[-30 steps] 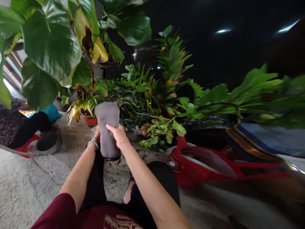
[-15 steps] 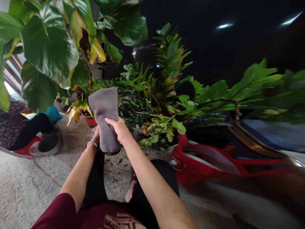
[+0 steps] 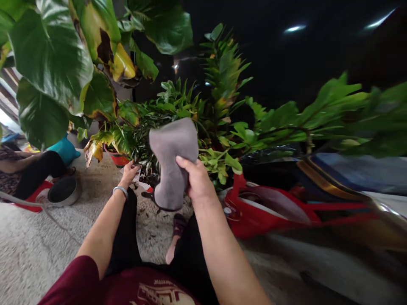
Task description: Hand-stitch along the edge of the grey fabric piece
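A grey cloth [image 3: 173, 148] hangs in front of me, and my right hand [image 3: 197, 180] is closed on its right side with the thumb across the front. It is pinched narrow at the middle and has a dark lower edge. To its left, my left hand [image 3: 129, 173], with a pale bangle on the wrist, is apart from the cloth. Its fingers point forward and look closed around the edge of a pale flat piece [image 3: 137, 177], partly hidden by the fingers. A dark object [image 3: 148, 195] shows beside the cloth's lower left edge.
Leafy plants [image 3: 219, 101] line the dark wall, with a red pot [image 3: 119, 159] among them. A red basket-like container [image 3: 267, 212] stands at right beside blurred items. At left, a person [image 3: 19, 169] sits near a grey basin [image 3: 65, 191]. A hose [image 3: 60, 224] crosses the concrete floor.
My right hand has moved right with the grey cloth. The left hand, earlier behind the cloth's left side, is now separate from it. The view has shifted slightly.
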The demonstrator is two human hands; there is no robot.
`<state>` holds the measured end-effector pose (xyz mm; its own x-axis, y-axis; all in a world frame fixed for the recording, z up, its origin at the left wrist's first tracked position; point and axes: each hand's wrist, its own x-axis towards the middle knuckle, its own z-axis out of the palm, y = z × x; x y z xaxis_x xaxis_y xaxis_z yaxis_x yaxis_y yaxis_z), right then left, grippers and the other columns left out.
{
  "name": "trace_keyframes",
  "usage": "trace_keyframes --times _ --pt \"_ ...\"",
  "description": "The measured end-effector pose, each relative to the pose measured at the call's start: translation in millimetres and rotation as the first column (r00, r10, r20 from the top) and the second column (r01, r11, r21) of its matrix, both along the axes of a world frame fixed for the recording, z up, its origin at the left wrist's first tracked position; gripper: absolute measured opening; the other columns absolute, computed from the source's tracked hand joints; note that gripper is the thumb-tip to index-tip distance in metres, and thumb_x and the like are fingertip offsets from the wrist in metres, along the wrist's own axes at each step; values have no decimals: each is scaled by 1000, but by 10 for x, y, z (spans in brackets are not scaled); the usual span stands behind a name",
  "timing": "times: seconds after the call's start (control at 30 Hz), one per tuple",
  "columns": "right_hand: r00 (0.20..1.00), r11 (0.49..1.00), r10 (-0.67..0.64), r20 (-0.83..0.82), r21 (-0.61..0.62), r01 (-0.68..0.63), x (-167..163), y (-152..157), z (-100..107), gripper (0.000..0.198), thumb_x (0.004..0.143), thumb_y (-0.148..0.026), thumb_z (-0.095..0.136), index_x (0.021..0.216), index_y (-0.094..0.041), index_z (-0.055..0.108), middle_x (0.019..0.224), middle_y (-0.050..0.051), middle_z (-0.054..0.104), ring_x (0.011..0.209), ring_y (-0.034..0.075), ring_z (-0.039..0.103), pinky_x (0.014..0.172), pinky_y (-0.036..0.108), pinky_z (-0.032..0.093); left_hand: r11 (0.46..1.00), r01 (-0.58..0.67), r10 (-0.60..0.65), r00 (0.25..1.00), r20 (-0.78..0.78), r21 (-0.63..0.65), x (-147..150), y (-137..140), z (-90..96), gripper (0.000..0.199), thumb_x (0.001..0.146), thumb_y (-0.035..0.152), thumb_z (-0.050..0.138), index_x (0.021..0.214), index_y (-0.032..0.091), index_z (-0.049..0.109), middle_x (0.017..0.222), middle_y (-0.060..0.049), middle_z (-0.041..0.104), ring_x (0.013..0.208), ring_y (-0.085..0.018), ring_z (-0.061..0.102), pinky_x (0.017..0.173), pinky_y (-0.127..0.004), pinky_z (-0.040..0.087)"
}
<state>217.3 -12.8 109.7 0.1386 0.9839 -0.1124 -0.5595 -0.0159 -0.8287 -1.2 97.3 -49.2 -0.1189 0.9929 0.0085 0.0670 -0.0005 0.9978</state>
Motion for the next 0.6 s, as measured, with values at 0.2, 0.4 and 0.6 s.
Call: trace_keyframes --times 0.2,0.4,0.6 --pt "989 943 -73 -130 -333 26 -73 -105 -652 26 54 -30 84 75 -19 73 61 2 74 55 23 69 58 34 60 1000 -4 4 1000 11 -6 9 -19 20 25 63 33 74 80 17 64 66 2 57 65 -14 54 58 -24 49" --pt "996 909 1 -91 -415 -39 -319 -735 -716 33 51 -36 89 72 -19 72 60 3 73 54 23 68 55 33 56 999 -46 47 997 61 -12 37 -15 61 26 69 37 74 82 15 69 66 -1 61 66 -15 57 55 -23 45" --pt "996 996 42 -85 -70 -48 -344 -257 -133 40 50 -35 89 81 -18 73 70 2 76 61 22 70 61 33 57 994 -104 104 992 69 10 57 -68 76 28 74 39 70 60 17 60 62 -1 59 65 -15 56 56 -24 44"
